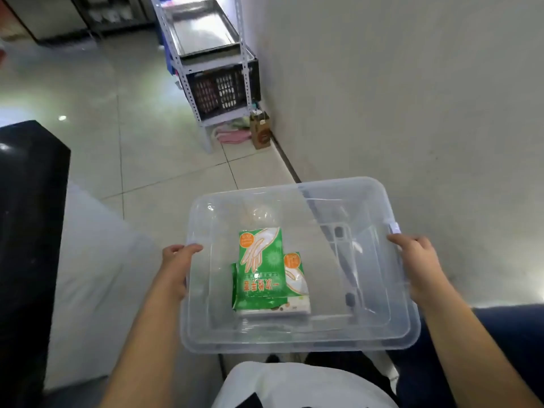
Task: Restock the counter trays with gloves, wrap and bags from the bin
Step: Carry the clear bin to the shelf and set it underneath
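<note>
I carry a clear plastic bin (297,340) in front of my body, above the tiled floor. My left hand (176,266) grips its left rim, thumb over the edge. My right hand (415,263) grips the right rim beside a small clip. On the bin's floor lies a green pack of disposable gloves (259,266) with a hand printed on it. A second pack (297,287), green and white, lies partly under it on the right. No wrap or bags can be made out in the bin.
A metal shelf rack (206,92) stands ahead against the white wall, holding a steel tray (203,30) and a black crate (223,89). A brown carton (260,132) stands by its foot. A dark counter end (29,187) is at my left.
</note>
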{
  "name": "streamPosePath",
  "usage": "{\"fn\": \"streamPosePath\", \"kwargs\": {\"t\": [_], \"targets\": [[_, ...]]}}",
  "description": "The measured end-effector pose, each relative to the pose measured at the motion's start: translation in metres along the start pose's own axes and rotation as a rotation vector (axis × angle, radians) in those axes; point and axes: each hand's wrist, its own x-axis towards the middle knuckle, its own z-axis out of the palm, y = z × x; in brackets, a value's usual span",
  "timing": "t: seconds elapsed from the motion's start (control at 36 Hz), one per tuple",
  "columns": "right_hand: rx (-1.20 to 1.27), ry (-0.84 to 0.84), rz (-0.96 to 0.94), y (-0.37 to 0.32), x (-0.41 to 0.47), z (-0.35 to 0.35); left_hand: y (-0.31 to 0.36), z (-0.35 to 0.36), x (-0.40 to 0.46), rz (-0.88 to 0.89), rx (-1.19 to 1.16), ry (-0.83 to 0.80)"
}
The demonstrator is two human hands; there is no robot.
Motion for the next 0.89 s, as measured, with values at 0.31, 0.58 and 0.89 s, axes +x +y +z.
{"fn": "streamPosePath", "kwargs": {"t": [0.31,0.58,0.89], "targets": [[-0.009,-0.091,-0.076,-0.105,0.146,0.140,0.098,0.031,0.115,0.000,-0.095,0.114],[-0.120,-0.271,-0.011,-0.221,0.288,0.301,0.217,0.041,0.232,-0.164,-0.090,0.223],[-0.279,-0.566,-0.153,-0.351,0.343,0.528,0.295,-0.021,0.305,-0.241,-0.282,0.491]]}}
